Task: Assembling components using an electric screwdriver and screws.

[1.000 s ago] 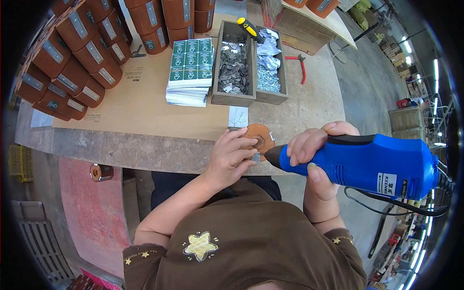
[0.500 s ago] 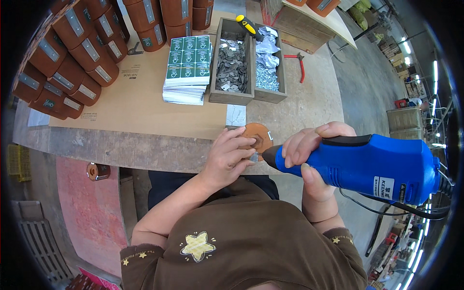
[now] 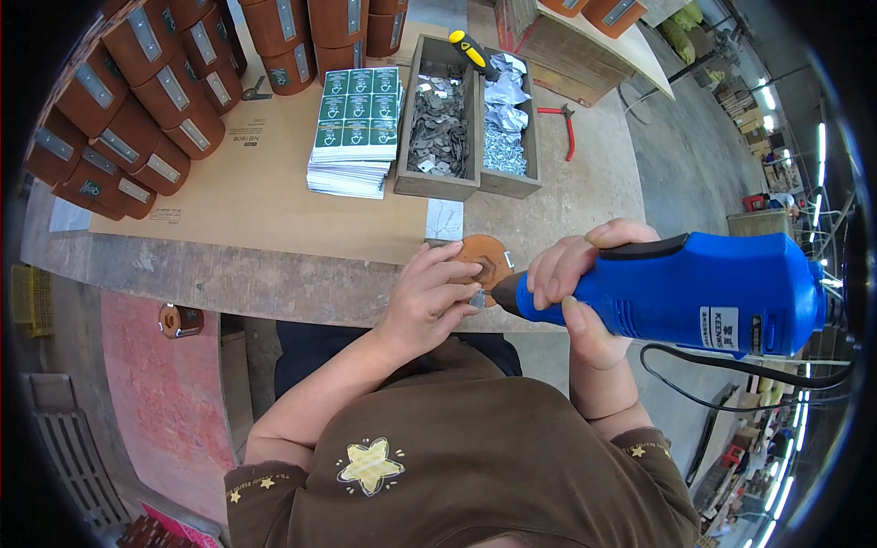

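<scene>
My right hand (image 3: pixel 580 288) wraps around a blue electric screwdriver (image 3: pixel 699 297), held sideways with its dark nose pointing left. The nose meets the near edge of a round terracotta-brown pot (image 3: pixel 489 248), which rests at the table's front edge with its flat round end up. My left hand (image 3: pixel 429 294) lies over the pot's left side. Its fingers pinch a small grey metal plate (image 3: pixel 477 300) against the pot's near side, right at the tool's tip. The bit and any screw are too small or hidden to make out.
Behind the pot stand a wooden tray of grey metal plates (image 3: pixel 440 128) and one of screws (image 3: pixel 504 151), with a yellow-black screwdriver (image 3: pixel 470 50) across them. Red-handled pliers (image 3: pixel 570 137) lie right. Label sheets (image 3: pixel 352 137) and stacked brown pots (image 3: pixel 137 110) are left.
The blue screwdriver has tilted slightly, its rear end rising and shifting left a little, and its cord has swung. My left hand stays on the metal plate and pot.
</scene>
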Motion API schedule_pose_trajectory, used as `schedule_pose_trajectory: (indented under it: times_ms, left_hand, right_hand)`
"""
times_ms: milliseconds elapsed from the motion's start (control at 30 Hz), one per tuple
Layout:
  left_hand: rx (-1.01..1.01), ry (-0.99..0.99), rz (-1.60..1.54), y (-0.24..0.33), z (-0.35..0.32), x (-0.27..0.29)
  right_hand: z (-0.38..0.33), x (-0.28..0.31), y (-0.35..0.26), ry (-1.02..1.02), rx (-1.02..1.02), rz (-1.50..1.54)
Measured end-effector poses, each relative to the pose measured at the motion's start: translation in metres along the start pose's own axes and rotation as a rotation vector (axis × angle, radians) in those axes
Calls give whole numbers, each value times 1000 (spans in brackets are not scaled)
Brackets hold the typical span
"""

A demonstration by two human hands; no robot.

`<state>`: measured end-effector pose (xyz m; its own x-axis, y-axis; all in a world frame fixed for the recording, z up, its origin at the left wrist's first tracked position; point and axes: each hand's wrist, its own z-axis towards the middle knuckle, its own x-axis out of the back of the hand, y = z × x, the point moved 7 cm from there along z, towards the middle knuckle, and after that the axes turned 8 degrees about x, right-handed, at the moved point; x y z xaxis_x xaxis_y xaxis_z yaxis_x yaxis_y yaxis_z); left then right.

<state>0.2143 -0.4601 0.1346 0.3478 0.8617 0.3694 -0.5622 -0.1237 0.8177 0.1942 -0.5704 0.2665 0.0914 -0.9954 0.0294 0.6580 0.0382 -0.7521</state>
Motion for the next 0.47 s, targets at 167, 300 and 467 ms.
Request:
schedule_pose_trajectory:
  times_ms: [167, 300, 467]
  left_hand:
    - [5, 2, 2, -1, 0, 0]
    - [3, -1, -1, -2, 0, -1]
    - [8, -13, -18, -3, -1, -2]
  right_hand:
    - [-3, 0, 1, 10, 0, 6]
    - [-3, 0, 3, 11, 2, 21]
    - [-4, 1, 7, 7, -14, 37]
